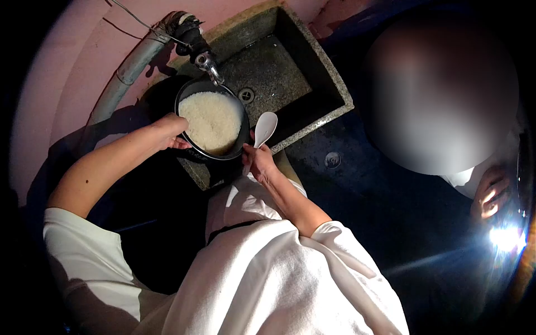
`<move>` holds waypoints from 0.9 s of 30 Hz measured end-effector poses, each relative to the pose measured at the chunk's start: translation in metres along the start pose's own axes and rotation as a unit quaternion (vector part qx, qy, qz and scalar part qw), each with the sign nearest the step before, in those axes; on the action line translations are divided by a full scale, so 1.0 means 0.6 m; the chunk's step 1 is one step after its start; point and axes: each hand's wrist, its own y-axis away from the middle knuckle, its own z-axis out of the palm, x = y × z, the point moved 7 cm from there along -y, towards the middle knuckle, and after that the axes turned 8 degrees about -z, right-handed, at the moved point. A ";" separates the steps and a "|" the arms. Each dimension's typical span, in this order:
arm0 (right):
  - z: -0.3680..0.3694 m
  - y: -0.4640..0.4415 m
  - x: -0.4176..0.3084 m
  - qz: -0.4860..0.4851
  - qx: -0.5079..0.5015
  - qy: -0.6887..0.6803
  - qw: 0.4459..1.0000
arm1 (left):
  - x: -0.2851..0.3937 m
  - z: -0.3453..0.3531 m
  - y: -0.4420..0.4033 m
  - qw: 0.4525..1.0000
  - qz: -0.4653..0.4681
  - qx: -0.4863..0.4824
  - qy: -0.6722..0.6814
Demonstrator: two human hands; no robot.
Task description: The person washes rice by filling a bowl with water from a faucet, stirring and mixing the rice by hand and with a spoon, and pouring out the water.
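Observation:
A round dark pot (246,129) is held beneath the tap, over the near left corner of the sink. White rice grains (211,120) fill much of its inside. My left hand (172,131) is closed on the pot's left rim. In my right hand (259,162) is a white rice paddle (267,126), its bowl pointing up and away from me. The fingers of that hand also lie against the pot's right side. Whether water covers the rice, I cannot tell.
A metal tap (207,66) on a grey pipe (134,62) reaches over the stone sink (329,72), whose drain (246,95) shows beside the pot. At right is another person, mostly blurred, with a hand (491,192) near a bright lamp (508,239). A floor drain (333,160) lies below.

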 end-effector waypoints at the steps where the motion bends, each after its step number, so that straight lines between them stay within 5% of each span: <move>1: -0.002 -0.004 0.002 -0.006 0.000 0.014 1.000 | -0.001 -0.001 -0.003 1.000 0.001 -0.004 -0.004; 15: -0.004 -0.008 0.000 -0.016 -0.003 0.015 1.000 | -0.016 -0.006 -0.023 1.000 0.010 0.005 0.010; 18: -0.018 -0.013 -0.020 -0.037 -0.015 0.103 0.994 | -0.046 -0.017 -0.049 1.000 0.020 0.005 0.013; 20: -0.024 -0.023 -0.099 -0.314 0.002 0.410 0.856 | -0.060 -0.014 -0.044 0.996 0.061 -0.020 0.064; 22: 0.038 0.042 -0.208 -0.425 0.049 0.346 0.835 | -0.084 -0.007 -0.052 0.989 0.067 -0.030 0.130; 23: 0.074 0.064 -0.241 -0.396 0.041 0.308 0.864 | -0.092 0.001 -0.051 0.984 0.065 -0.029 0.165; 25: 0.165 0.086 -0.284 -0.421 -0.067 0.288 0.858 | -0.108 0.013 -0.058 0.973 0.068 -0.051 0.215; 27: 0.249 0.101 -0.311 -0.525 -0.131 0.378 0.751 | -0.128 0.024 -0.073 0.961 0.078 -0.082 0.252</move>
